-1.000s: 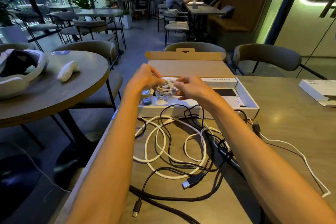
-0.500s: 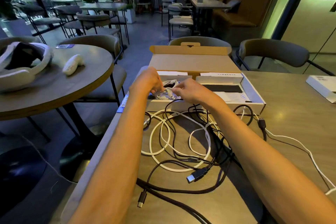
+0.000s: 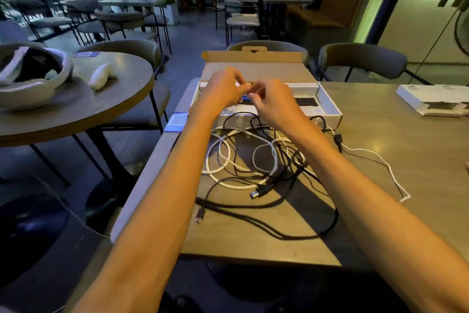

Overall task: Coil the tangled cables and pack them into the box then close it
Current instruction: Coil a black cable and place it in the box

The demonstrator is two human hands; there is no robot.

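An open white box (image 3: 330, 107) lies on the table with its brown lid (image 3: 253, 71) folded back. My left hand (image 3: 223, 89) and my right hand (image 3: 275, 100) hover over its left half, fingertips nearly meeting. Both pinch a small white bit of cable (image 3: 250, 89), which is blurred. A pale coiled cable (image 3: 234, 109) lies in the box under my left wrist. In front of the box sprawls a tangle of white and black cables (image 3: 253, 160). A black USB plug (image 3: 258, 192) sticks out of it.
One white cable (image 3: 375, 160) trails right across the table (image 3: 406, 147). A flat white box (image 3: 431, 99) lies at the far right. The round table on the left (image 3: 76, 109) carries a white headset (image 3: 30, 76) and a controller (image 3: 101, 76). Chairs stand behind the table.
Both hands have risen from low inside the box towards its far wall. The white coil they held now lies in the box.
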